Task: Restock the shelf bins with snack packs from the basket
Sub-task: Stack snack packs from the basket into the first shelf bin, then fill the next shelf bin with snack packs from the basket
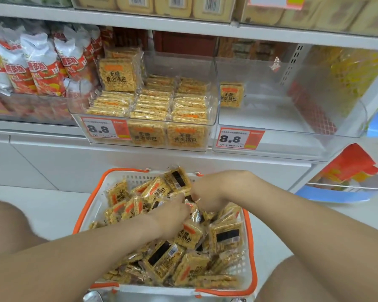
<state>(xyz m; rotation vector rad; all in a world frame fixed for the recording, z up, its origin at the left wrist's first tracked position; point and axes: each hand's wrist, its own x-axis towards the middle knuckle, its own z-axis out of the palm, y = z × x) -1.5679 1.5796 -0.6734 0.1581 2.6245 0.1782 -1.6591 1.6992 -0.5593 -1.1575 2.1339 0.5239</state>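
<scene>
A white basket with orange rim (252, 247) sits on the floor before me, heaped with yellow snack packs (162, 258). My left hand (172, 211) reaches into the pile, fingers curled among the packs at the basket's middle. My right hand (205, 194) grips packs near the far rim, where one pack (177, 178) sticks up. Which pack each hand holds is partly hidden. On the shelf, the left clear bin (213, 118) is nearly full of the same packs. The right clear bin (292, 149) holds a single pack (231, 94).
Red and silver snack bags (42, 66) fill the bin further left. Price tags reading 8.8 (238, 139) hang on both bins. A blue and orange display stand (347, 182) sits at the right. White cabinet fronts run below the shelf. My knees flank the basket.
</scene>
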